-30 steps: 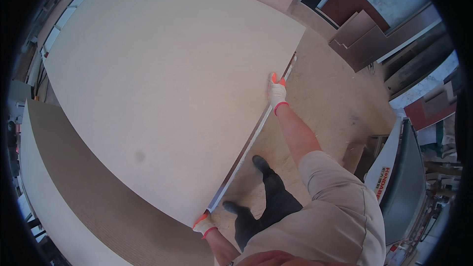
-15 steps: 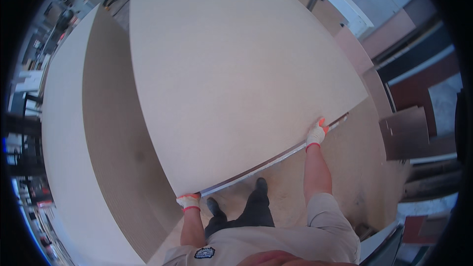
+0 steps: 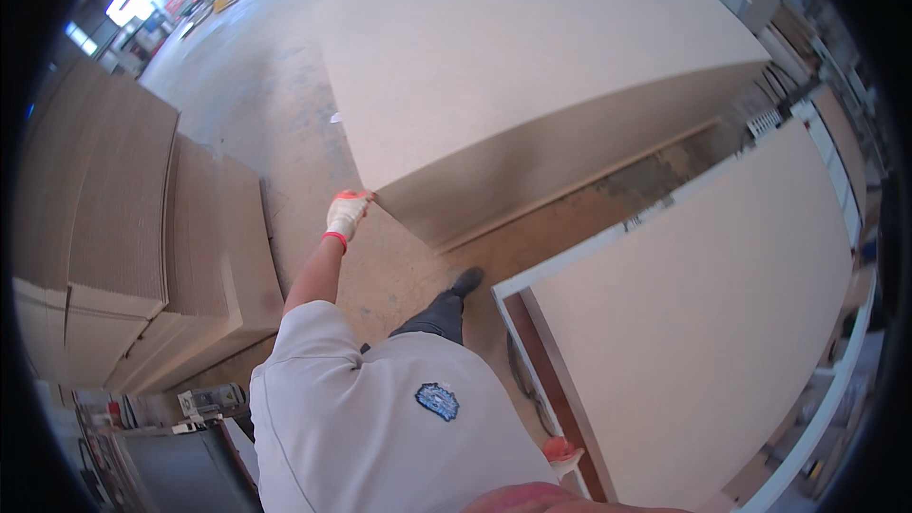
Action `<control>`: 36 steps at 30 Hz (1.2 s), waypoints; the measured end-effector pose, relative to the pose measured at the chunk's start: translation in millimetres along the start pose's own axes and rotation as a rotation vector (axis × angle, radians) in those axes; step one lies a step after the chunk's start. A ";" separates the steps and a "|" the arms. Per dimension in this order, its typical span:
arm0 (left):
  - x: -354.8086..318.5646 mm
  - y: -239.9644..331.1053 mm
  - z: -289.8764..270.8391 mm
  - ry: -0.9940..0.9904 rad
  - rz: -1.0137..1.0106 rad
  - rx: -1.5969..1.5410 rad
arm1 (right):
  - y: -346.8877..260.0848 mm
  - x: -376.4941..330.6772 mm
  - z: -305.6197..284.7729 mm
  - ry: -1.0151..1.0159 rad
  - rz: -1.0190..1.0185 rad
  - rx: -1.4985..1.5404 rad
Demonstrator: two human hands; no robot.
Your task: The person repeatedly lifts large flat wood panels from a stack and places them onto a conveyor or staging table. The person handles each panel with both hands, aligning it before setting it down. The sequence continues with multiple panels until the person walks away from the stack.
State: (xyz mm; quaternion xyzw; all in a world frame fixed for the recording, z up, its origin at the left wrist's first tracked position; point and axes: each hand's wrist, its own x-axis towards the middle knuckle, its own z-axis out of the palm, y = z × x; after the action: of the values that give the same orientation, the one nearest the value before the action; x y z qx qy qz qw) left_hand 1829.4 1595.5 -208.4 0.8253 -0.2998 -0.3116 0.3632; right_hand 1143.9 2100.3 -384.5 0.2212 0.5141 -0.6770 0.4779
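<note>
My left hand (image 3: 350, 213), in a white glove with orange-coated fingers, is closed at the near left corner of a tall stack of pale boards (image 3: 551, 57). Its fingers pinch the top board's corner. Low in the view, my right hand (image 3: 562, 451) is gloved the same way and sits beside the brown edge of a white-framed table. On that table lies a large pale board (image 3: 703, 323). Most of the right hand's fingers are out of clear sight, so whether it touches the edge cannot be told.
Tall stacks of brown boards (image 3: 104, 199) stand at the left. Below them is a dark machine-like cabinet (image 3: 180, 470). Dusty concrete floor (image 3: 285, 85) runs toward a bright opening at the far left. A narrow gap with a cable separates the stack from the table.
My view has swung left, toward the stack. The left hand has left the board on the table and now holds the stack's corner; the right hand has shifted to low beside the table.
</note>
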 end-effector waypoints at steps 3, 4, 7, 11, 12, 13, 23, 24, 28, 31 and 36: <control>-1.9 -1.9 -41.3 -0.565 -0.189 -0.212 | 81.6 6.6 83.1 -0.244 0.240 -0.546; -2.8 -4.2 -54.7 -0.618 -0.215 -0.179 | 100.9 10.9 120.5 -0.291 0.301 -0.713; 5.3 1.0 -74.3 -0.524 -0.293 -0.207 | 136.9 22.0 249.4 -0.526 0.378 -1.048; 13.9 32.0 -35.9 -0.459 -0.313 0.010 | 155.0 25.5 394.9 -0.670 0.391 -1.182; 11.3 40.4 -23.9 -0.458 -0.304 0.059 | 160.7 24.8 420.7 -0.584 0.426 -1.201; 9.5 48.3 -19.8 -0.401 -0.329 0.197 | 163.5 25.0 444.0 -0.491 0.457 -1.148; -5.3 90.9 -19.3 -0.477 -0.404 0.348 | 192.3 -48.7 596.1 -0.961 0.531 -1.216; -5.7 90.2 -20.3 -0.484 -0.370 0.321 | 204.6 -57.6 612.1 -1.008 0.573 -1.229; -4.3 86.7 -28.9 -0.555 -0.411 0.271 | 278.2 -87.4 671.8 -1.128 0.843 -1.236; -1.2 85.2 -41.4 -0.562 -0.402 0.230 | 324.1 -103.2 707.9 -1.050 1.000 -1.188; -2.6 78.1 -48.6 -0.563 -0.380 0.129 | 341.5 -119.8 741.3 -0.827 1.131 -1.277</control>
State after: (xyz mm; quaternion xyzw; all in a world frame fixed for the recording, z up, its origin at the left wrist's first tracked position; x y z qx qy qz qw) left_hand 1842.4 1574.0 -119.9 0.7693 -0.2483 -0.5695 0.1487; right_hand 1638.2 1472.7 -178.4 -0.1232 0.3937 0.0396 0.9101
